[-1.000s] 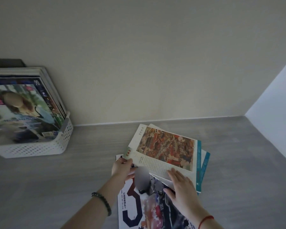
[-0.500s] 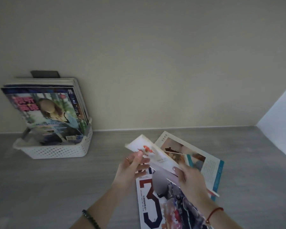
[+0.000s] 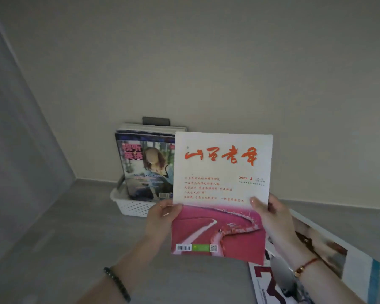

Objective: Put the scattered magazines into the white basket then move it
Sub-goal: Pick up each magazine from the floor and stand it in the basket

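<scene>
I hold a white and pink magazine with red lettering upright in the air, cover toward me. My left hand grips its left edge and my right hand grips its right edge. Behind it, against the back wall, the white perforated basket stands with several magazines upright in it; the front one shows a woman on its cover. The held magazine hides the basket's right part. Two more magazines lie flat at the lower right: one with a teal edge and one with a large dark number.
The grey wood-grain surface runs back to a beige wall. A grey side panel closes off the left. A dark grey object sticks up behind the basket's magazines.
Both hands lifted the white and pink magazine off the flat pile and turned it upright. My view swung left, so the basket now sits near the centre, behind the magazine.
</scene>
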Available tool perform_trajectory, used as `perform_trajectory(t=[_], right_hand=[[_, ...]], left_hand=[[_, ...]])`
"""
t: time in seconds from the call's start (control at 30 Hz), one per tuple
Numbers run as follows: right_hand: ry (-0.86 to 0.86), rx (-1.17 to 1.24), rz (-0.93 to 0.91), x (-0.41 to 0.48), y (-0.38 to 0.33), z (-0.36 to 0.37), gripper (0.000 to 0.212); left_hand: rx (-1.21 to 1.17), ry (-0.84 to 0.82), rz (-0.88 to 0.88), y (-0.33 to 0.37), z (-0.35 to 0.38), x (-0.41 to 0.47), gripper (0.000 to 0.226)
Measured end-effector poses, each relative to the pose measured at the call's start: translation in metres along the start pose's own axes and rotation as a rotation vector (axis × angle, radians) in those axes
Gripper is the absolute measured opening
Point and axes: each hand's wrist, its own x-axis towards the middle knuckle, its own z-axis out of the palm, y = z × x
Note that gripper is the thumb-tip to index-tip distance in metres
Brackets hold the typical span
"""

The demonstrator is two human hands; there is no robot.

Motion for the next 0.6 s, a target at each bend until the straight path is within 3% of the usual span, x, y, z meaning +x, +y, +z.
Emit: perform_trajectory(t=[0.3, 0.6], right_hand=[[-0.062, -0.299, -0.287, 0.055, -0.058, 0.113, 0.02], [0.026, -0.27, -0.139, 0.109, -0.051, 0.199, 0.021]], left_hand=[[0.155, 0.162, 0.17, 0.054, -0.113, 0.067, 0.016], [0.137, 0.25, 0.151, 0.052, -0.156, 0.156, 0.027]])
